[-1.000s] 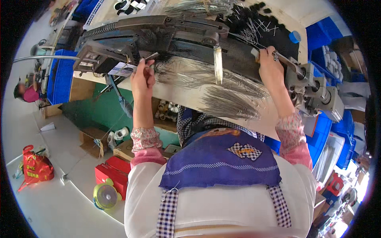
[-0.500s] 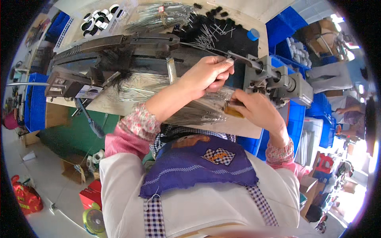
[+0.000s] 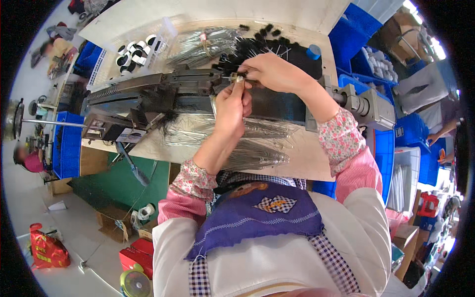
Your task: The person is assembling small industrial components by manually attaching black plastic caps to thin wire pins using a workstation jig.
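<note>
My left hand (image 3: 230,110) is closed, its thumb and fingertips pinched just off the end of a long dark metal machine arm (image 3: 193,81). From the right my right hand (image 3: 271,72) reaches across, its fingers curled and pressed together beside the left fingertips. A small brass-coloured piece (image 3: 234,76) shows where the hands meet. What each hand grips is mostly hidden by fingers. Black bristle brushes (image 3: 237,55) lie just behind. Below my left wrist, bundles of thin metal wires (image 3: 260,154) spread over the wooden table (image 3: 309,163).
A white plastic basket (image 3: 106,74) of black-and-white round pieces (image 3: 133,55) stands at the far left. More wire bundles (image 3: 205,44) lie at the back, with a blue cap (image 3: 313,52) to their right. A grey spindle (image 3: 363,106) and blue bins (image 3: 354,59) are on the right.
My right hand has left the yellow object near the table's front and moved up and left to the machine arm's end. My left hand has come down and left, meeting it there.
</note>
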A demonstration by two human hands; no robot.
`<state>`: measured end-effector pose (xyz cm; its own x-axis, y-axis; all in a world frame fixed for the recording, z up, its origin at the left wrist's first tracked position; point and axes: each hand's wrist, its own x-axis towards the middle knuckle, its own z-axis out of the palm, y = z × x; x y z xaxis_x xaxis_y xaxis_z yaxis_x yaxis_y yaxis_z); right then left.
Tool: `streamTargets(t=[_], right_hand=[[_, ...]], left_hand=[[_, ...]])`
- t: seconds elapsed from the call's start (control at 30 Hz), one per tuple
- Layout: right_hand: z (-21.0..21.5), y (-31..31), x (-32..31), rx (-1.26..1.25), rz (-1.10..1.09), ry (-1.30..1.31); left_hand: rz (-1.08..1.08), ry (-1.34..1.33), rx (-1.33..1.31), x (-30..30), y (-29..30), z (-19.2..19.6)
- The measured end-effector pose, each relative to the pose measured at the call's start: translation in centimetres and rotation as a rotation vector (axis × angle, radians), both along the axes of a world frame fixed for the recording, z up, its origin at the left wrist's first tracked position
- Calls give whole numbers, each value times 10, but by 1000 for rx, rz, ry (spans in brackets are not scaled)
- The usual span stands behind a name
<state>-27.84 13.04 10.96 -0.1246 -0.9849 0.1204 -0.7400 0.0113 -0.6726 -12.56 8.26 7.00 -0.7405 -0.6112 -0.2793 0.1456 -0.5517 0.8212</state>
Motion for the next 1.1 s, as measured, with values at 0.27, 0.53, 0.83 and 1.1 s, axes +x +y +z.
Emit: streamTargets(t=[0.27, 0.53, 0.83, 1.1], right_hand=[[18, 2, -15, 230, -92, -497], [43, 8, -17, 108, -204, 439], [19, 14, 30, -362, -102, 261], [18, 1, 20, -266, -116, 255]], left_hand=[[-27, -79, -110, -3, -4, -4], [-113, 417, 519, -3, -7, 8], [-177, 723, 620, 13, -15, 2], [24, 461, 433, 16, -8, 7]])
